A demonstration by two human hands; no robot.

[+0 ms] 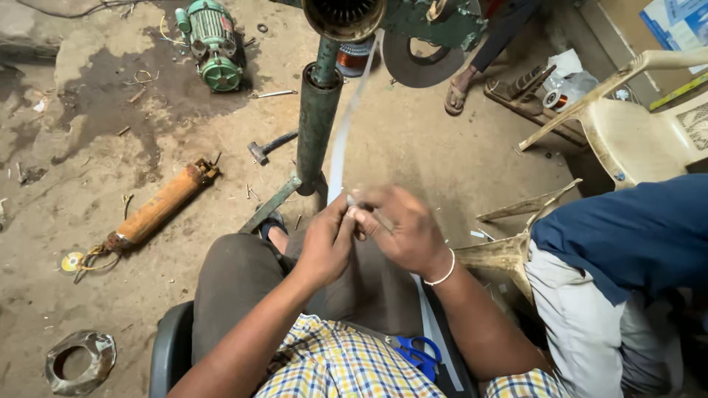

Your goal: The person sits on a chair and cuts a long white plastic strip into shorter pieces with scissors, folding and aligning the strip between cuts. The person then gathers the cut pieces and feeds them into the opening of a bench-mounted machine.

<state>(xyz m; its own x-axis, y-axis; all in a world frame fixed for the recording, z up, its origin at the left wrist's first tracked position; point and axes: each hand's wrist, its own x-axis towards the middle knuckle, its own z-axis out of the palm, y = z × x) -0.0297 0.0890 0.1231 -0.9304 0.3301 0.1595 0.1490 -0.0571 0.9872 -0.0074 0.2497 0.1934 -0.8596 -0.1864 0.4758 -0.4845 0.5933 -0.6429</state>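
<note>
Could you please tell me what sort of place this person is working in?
Probably a motor repair workshop: a green electric motor and a hammer lie on the dirt floor, and a spool of copper wire sits by the green stand.

Soft, even daylight with faint shadows; sharp at centre, wide-angle stretching at the edges, slight blur near the bottom.

Both hands, left hand (324, 243) and right hand (402, 228), pinch a white strip (338, 151) above the lap.

Green motor (212, 46); hammer (270, 146); orange cylinder (158, 207); blue scissors (417, 352)
</note>
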